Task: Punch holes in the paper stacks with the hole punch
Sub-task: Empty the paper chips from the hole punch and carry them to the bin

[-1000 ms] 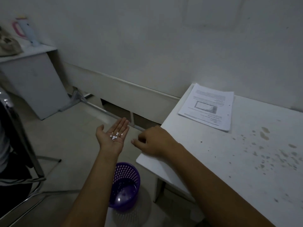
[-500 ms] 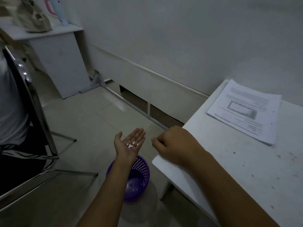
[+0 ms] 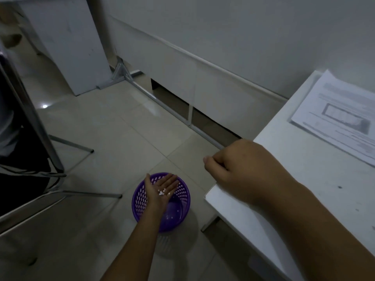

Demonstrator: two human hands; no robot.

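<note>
My left hand (image 3: 162, 189) is held palm up with fingers straight, directly above a purple mesh basket (image 3: 140, 191) on the floor. Several small white paper dots (image 3: 161, 193) lie on its palm, and a few more dots lie in the basket's bottom. My right hand (image 3: 243, 169) is curled into a loose fist at the near-left corner of the white table (image 3: 304, 179), with nothing visible in it. A stack of printed paper (image 3: 341, 116) lies at the table's far right. No hole punch is in view.
A metal-framed chair (image 3: 40, 138) with a seated person (image 3: 12, 138) stands at the left. A white cabinet (image 3: 67, 47) is at the back left. A metal floor rail (image 3: 158, 100) runs along the wall panel. Tiled floor surrounds the basket.
My left hand has dropped lower and now sits over the basket, still carrying the dots. The view has tilted down and left. My right hand stays at the table corner.
</note>
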